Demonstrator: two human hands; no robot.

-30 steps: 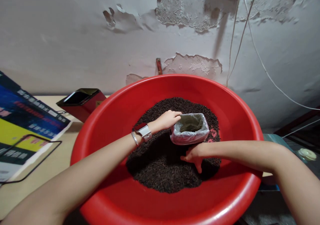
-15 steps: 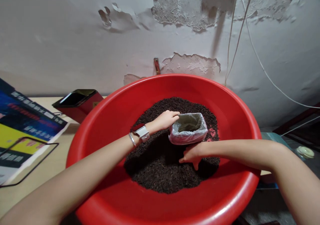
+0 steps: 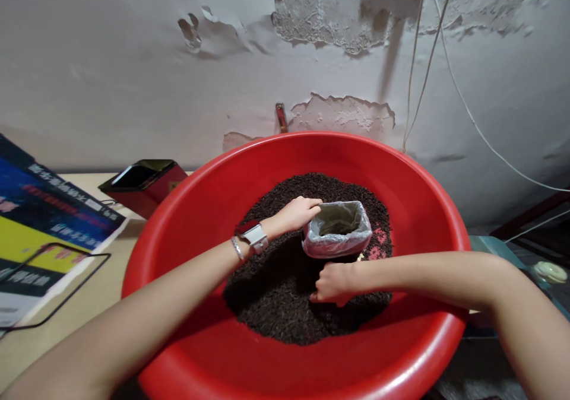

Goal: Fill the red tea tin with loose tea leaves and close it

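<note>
A large red plastic basin (image 3: 427, 222) holds a heap of dark, thin, dry leaves that look like loose tea (image 3: 276, 323). Over the heap, a small rectangular container (image 3: 336, 245) with a clear plastic liner tilts slightly, its mouth upward. My left hand (image 3: 300, 213) is closed on the container's left rim. Just below the container, my right hand (image 3: 333, 284) is closed down at the surface of the tea leaves, fingers curled into them. What lies inside its palm is mostly hidden.
At the left, a red box with a black top (image 3: 145, 186) and a printed colourful bag (image 3: 48, 234) rest on a pale table (image 3: 111, 275). A thin black wire frame (image 3: 82, 296) is beside the bag. Behind stands a peeling wall (image 3: 133, 79) with hanging white cables (image 3: 467, 109).
My right hand's fingers have gone from spread to curled over the tea leaves, and the hand has shifted slightly left. My left hand still holds the container in nearly the same place.
</note>
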